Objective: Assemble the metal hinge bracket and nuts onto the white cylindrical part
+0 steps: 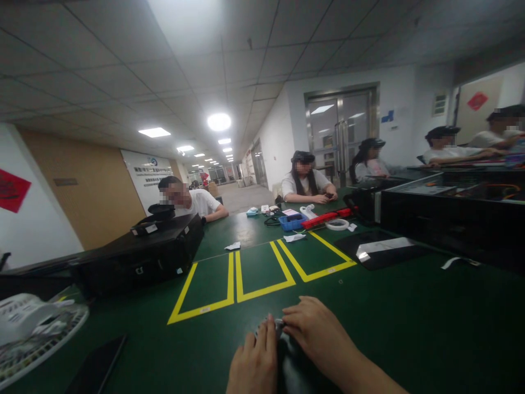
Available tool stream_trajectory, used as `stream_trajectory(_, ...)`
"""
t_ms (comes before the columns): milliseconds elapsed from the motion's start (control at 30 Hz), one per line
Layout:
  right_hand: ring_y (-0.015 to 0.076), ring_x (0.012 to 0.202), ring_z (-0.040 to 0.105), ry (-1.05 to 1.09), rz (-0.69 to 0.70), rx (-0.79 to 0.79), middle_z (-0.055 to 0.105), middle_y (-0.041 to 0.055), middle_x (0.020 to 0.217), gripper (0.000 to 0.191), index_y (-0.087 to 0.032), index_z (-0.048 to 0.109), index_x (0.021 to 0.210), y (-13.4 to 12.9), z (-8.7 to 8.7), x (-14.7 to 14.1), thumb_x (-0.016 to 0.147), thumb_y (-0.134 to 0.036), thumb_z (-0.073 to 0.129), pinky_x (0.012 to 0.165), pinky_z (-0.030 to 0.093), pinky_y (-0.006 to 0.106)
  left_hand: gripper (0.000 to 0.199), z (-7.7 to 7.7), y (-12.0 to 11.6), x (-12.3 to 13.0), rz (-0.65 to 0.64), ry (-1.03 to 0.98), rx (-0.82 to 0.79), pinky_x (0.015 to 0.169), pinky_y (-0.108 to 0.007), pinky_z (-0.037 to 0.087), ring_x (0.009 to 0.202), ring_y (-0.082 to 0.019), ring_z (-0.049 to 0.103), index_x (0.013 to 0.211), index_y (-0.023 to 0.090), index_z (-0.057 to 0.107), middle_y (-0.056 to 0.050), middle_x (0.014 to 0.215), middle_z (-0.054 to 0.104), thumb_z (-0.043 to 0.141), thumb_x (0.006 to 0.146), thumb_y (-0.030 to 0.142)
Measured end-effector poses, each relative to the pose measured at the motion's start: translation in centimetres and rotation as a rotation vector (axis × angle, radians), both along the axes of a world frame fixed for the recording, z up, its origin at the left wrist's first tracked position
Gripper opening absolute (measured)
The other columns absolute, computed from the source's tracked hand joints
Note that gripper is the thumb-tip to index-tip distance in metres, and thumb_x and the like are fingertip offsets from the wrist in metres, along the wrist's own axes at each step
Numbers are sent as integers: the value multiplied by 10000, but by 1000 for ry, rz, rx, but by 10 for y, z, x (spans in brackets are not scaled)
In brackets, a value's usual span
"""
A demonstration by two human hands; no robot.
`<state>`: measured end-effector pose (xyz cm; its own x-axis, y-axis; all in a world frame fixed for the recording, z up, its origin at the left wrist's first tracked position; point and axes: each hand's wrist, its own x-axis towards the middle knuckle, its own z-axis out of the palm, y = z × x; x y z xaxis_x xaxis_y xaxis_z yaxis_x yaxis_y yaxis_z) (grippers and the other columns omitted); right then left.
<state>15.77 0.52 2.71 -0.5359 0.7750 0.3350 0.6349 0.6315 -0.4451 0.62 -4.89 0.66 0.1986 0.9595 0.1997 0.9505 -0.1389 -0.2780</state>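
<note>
Both hands are low in the head view, over the green table (184, 350) near its front edge. My left hand (256, 358) has its fingers pressed together on a small silvery object (279, 326). My right hand (318, 334) reaches in from the right, its fingers bent and closed at the same object's right side. The object is mostly hidden by the fingers, and I cannot make out what it is.
Yellow tape frames (266, 290) lie ahead. A black case (139, 262) and a white basket (76, 328) stand left, with a dark flat slab (98, 364) nearer. A large open case (447, 213) is right. A blue tray (292, 221) lies beyond; several people sit around.
</note>
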Motion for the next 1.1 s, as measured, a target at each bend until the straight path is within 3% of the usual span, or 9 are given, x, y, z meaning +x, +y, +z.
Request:
stream_trajectory(100,199,906,633,35,-5,-90,709,38,937,168,-222,736,870,4,-6,0,808,-94,646,959,360,321,579,4,-1,1,27,-18,-52,746,-283,550,976,-198,614,1336,185,431,-47,1312,542,299,819,-41)
stream_trajectory(233,199,806,647,136,-117,-209,716,30,846,111,-226,745,841,11,-12,4,739,-185,726,733,440,232,606,11,-4,3,71,-40,-93,769,-293,551,981,-200,616,1331,140,434,-77,1311,539,262,791,-75)
stream_trajectory(500,136,643,628,118,127,-198,712,6,725,131,-238,752,857,20,-11,14,817,-195,634,558,357,179,637,16,-5,2,108,-31,-140,775,-320,559,1010,-213,610,1324,134,442,-72,1335,514,240,763,-93)
stream_trajectory(600,131,634,623,84,148,-166,709,14,715,142,-224,753,825,20,-11,16,828,-178,619,554,348,179,632,16,-5,3,108,-22,-123,782,-321,555,999,-210,613,1316,133,453,-77,1321,530,237,767,-94)
stream_trajectory(867,147,639,602,54,35,-104,690,-12,687,98,-247,739,848,16,-12,12,792,-212,667,636,360,229,606,18,-5,2,104,-36,-121,788,-323,554,1003,-206,613,1317,128,449,-101,1305,542,262,780,-84)
stream_trajectory(1100,176,901,565,139,76,-51,658,-1,921,96,-248,739,798,9,-11,5,746,-167,742,794,380,275,614,19,-6,2,111,-63,-132,790,-326,553,992,-206,616,1312,134,457,-97,1305,544,265,774,-90)
